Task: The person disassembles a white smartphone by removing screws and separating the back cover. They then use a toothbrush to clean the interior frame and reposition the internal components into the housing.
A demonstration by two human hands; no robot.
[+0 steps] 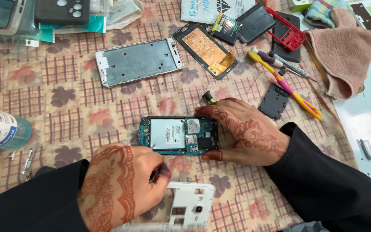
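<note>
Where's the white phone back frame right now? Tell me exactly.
In the head view the white back frame lies at the bottom centre, on the patterned tablecloth, just right of the left hand and below the opened phone that the right hand steadies.

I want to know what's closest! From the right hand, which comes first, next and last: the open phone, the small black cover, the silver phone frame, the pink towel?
Starting from the right hand:
1. Open phone, touching its fingers, on the left.
2. Small black cover, just above the hand.
3. Pink towel, up in the right corner.
4. Silver phone frame, far up on the left.
</note>
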